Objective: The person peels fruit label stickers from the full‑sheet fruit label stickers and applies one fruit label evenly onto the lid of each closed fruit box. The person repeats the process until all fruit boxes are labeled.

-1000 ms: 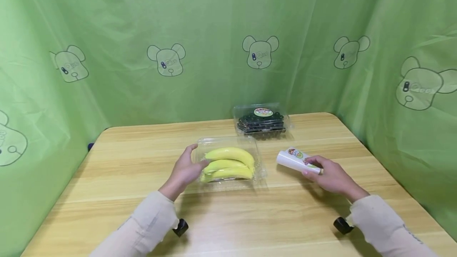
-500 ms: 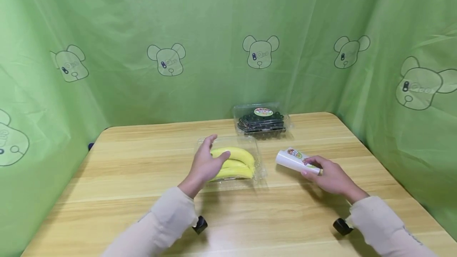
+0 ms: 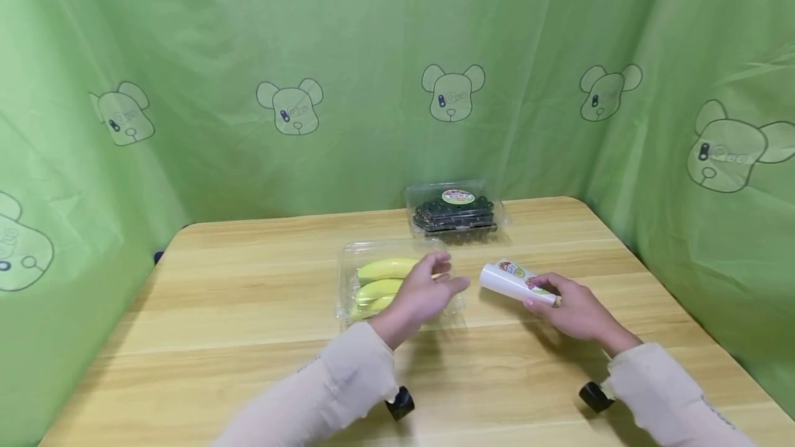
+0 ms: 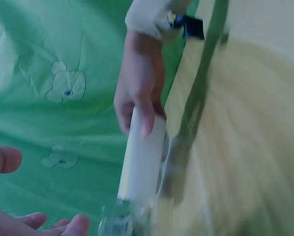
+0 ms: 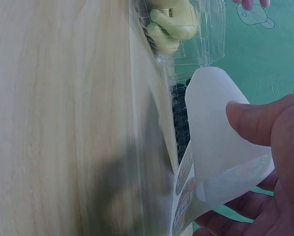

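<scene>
My right hand (image 3: 574,305) pinches a roll of stickers (image 3: 512,281) on white backing, held above the table; colourful fruit labels show along it. In the right wrist view the thumb presses the curled white sheet (image 5: 218,128). My left hand (image 3: 422,292) hovers over the right part of a clear plastic box (image 3: 349,261) and holds nothing, its fingers loosely bent toward the sticker roll but apart from it. Inside that box lie yellow bananas (image 3: 379,288), partly hidden by the left hand and forearm.
Behind, near the table's far edge, stands another clear box (image 3: 456,226) of dark fruit with an oval label (image 3: 458,196) on its lid. The wooden table (image 3: 248,281) is enclosed by a green curtain (image 3: 373,33) with bear drawings.
My left hand has moved rightward from the left side of the banana box, across it, toward the sticker roll. The right hand and roll have stayed almost still.
</scene>
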Motion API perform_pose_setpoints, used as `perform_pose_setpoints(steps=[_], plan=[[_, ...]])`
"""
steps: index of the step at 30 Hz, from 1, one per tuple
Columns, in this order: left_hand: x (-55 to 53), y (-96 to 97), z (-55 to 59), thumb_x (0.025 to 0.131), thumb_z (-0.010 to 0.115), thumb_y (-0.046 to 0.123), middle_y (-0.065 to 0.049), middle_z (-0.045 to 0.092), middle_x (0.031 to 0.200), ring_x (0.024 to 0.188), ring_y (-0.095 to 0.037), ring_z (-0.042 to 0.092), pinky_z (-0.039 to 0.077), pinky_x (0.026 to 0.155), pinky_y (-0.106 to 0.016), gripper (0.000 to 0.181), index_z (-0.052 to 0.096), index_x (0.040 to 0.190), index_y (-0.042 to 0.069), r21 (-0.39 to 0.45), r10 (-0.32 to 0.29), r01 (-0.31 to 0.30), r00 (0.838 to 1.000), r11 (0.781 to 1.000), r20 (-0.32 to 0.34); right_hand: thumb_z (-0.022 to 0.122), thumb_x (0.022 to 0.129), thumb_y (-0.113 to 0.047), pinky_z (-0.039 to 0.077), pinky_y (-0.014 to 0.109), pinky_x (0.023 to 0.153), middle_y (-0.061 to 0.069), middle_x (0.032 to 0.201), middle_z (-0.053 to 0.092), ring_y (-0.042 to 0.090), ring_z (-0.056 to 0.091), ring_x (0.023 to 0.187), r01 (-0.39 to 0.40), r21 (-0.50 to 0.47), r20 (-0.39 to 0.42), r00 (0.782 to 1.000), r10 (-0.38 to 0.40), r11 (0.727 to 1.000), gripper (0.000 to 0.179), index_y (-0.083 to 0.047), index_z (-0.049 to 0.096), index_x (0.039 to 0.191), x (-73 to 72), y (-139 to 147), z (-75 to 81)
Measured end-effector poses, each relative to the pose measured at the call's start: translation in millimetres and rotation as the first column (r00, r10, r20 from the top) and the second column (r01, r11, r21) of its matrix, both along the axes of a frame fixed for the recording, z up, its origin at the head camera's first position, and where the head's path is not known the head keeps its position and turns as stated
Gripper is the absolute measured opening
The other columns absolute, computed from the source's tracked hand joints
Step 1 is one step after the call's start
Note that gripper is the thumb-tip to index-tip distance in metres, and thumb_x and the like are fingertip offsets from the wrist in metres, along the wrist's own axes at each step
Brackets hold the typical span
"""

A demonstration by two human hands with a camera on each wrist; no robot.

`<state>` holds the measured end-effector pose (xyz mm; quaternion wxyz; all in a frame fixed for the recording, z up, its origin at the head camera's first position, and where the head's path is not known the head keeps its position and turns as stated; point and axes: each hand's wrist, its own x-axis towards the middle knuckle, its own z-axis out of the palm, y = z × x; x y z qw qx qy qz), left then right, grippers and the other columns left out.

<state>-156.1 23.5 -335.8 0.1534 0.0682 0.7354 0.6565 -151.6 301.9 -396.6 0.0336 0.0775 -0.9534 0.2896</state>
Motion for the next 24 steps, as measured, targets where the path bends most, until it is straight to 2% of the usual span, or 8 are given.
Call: perform_pose_setpoints(steps=[5, 8, 13, 15, 18, 24], plan=[[5.9, 21.4, -3.7, 0.090, 0.068, 0.016, -0.009, 0.059, 0.120, 0.110, -0.028, 0.058, 0.049, 0.095, -0.042, 0.048, 0.050, 0.132, 0.000, 0.128, -0.050, 0.033, 0.991, 0.991, 0.126, 0.072, 0.088, -0.031, 0.050, 0.050, 0.080, 0.029, 0.114, 0.062, 0.039, 0.060, 0.100, -0.009, -0.004, -0.008, 1.000, 0.009, 1.000, 0.046, 0.002, 0.060, 0.120, 0.1, 0, -1.1], [7.2, 32.2, -7.6, 0.092, 0.065, 0.016, -0.013, 0.058, 0.121, 0.114, -0.034, 0.056, 0.048, 0.097, -0.045, 0.047, 0.049, 0.131, -0.006, 0.201, -0.078, 0.039, 0.979, 0.979, 0.190, 0.072, 0.088, -0.031, 0.050, 0.048, 0.078, 0.028, 0.113, 0.063, 0.038, 0.060, 0.099, -0.010, -0.006, -0.013, 1.000, 0.010, 1.000, 0.046, 0.001, 0.060, 0.119, -0.1, -1, -1.6], [7.1, 47.4, -17.6, 0.095, 0.060, 0.018, -0.024, 0.053, 0.130, 0.124, -0.044, 0.047, 0.043, 0.101, -0.052, 0.042, 0.051, 0.126, -0.009, 0.275, -0.119, 0.046, 0.959, 0.960, 0.256, 0.071, 0.089, -0.033, 0.050, 0.053, 0.080, 0.028, 0.115, 0.062, 0.041, 0.059, 0.101, -0.009, -0.018, 0.000, 1.000, 0.009, 1.000, 0.047, 0.001, 0.060, 0.120, -0.9, -3, -2.8], [7.7, 53.8, -21.3, 0.096, 0.059, 0.020, -0.026, 0.051, 0.133, 0.125, -0.045, 0.046, 0.043, 0.101, -0.053, 0.040, 0.053, 0.124, -0.008, 0.285, -0.124, 0.039, 0.950, 0.958, 0.285, 0.070, 0.089, -0.034, 0.050, 0.052, 0.080, 0.028, 0.116, 0.061, 0.041, 0.059, 0.102, -0.004, -0.017, 0.010, 1.000, 0.004, 1.000, 0.048, 0.000, 0.059, 0.120, -0.9, -3, -3.2], [8.9, 63.4, -26.0, 0.096, 0.060, 0.021, -0.031, 0.047, 0.134, 0.125, -0.046, 0.045, 0.042, 0.101, -0.054, 0.044, 0.051, 0.126, -0.009, 0.294, -0.117, 0.015, 0.936, 0.956, 0.332, 0.069, 0.090, -0.036, 0.050, 0.045, 0.075, 0.029, 0.117, 0.061, 0.038, 0.060, 0.099, 0.003, -0.009, 0.023, 1.000, -0.003, 1.000, 0.049, 0.000, 0.059, 0.121, -1.2, -4, -3.2], [9.8, 77.9, -34.4, 0.094, 0.063, 0.023, -0.038, 0.045, 0.128, 0.122, -0.050, 0.045, 0.043, 0.100, -0.055, 0.058, 0.041, 0.133, -0.014, 0.260, -0.048, -0.066, 0.910, 0.963, 0.412, 0.068, 0.090, -0.039, 0.048, 0.035, 0.067, 0.030, 0.117, 0.060, 0.032, 0.060, 0.092, 0.003, 0.001, 0.034, 0.999, -0.003, 1.000, 0.054, 0.001, 0.057, 0.123, -1.1, -5, -1.5]])
